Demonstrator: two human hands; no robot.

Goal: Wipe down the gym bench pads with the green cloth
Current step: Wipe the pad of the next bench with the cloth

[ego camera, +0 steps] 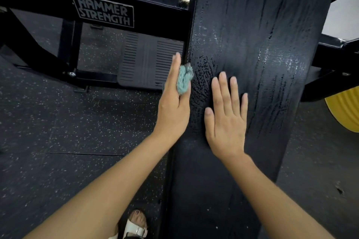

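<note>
A long black bench pad (258, 48) runs from the bottom to the top of the view, its surface streaked with wet marks. My left hand (173, 105) is at the pad's left side edge with straight fingers, pressing a bunched green cloth (184, 79) against that edge. The cloth shows between my palm and the pad. My right hand (226, 114) lies flat on top of the pad, fingers spread, holding nothing.
A black frame with a Hammer Strength label (104, 10) crosses at the upper left, above a ribbed foot plate (147, 62). A yellow weight plate (347, 110) sits at the right. Speckled black rubber floor (58, 122) surrounds the bench. My sandalled foot (136, 225) stands at the bottom.
</note>
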